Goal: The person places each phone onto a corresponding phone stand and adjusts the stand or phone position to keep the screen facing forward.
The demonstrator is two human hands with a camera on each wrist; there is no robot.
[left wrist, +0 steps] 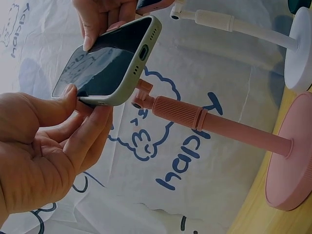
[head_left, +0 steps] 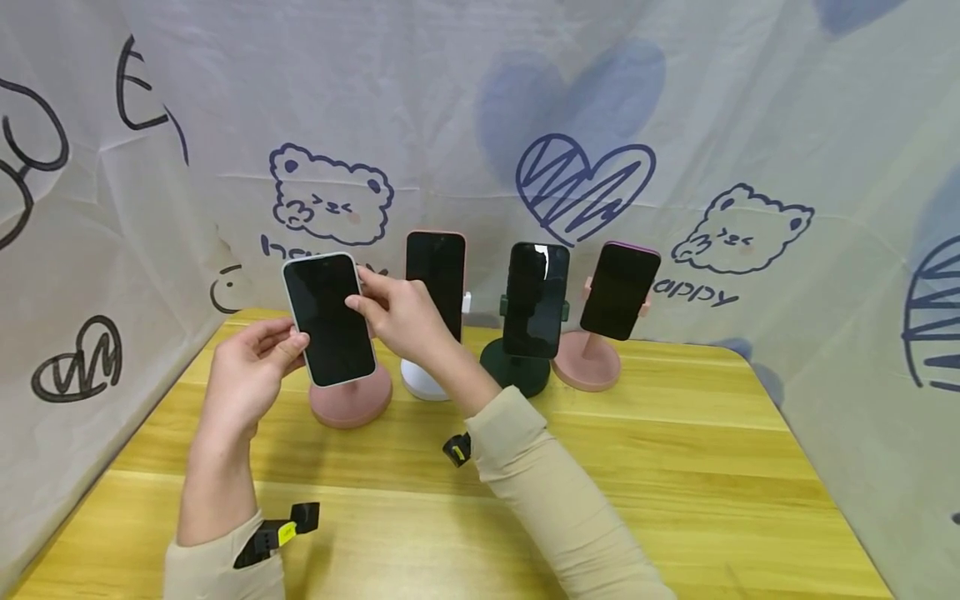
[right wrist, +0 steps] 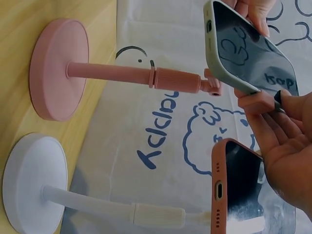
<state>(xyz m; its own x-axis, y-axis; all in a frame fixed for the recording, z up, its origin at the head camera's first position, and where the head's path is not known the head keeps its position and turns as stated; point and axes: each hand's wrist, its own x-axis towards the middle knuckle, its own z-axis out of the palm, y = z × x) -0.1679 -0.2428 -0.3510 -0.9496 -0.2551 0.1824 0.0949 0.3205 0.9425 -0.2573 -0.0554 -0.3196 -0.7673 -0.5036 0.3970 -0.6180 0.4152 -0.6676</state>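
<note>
A phone (head_left: 332, 321) in a pale case faces the camera, tilted, at the head of a pink phone stand (head_left: 351, 400). My left hand (head_left: 251, 367) grips its left edge, the thumb at the front rim and the fingers behind. On the opposite edge my right hand (head_left: 408, 321) pinches the stand's pink clamp (right wrist: 256, 101), with the thumb by the screen side and fingers curled beneath. The stand's post (left wrist: 219, 126) rises behind the phone to a small joint (right wrist: 212, 87). The back of the phone is hidden.
To the right stand a white stand (head_left: 423, 379) with a pink-edged phone (head_left: 435, 271), a dark green stand (head_left: 521, 375) with a black phone (head_left: 534, 308), and another pink stand (head_left: 588, 367) with a purple-edged phone (head_left: 621, 292). The wooden table (head_left: 675, 467) meets a printed cloth (head_left: 450, 100) behind.
</note>
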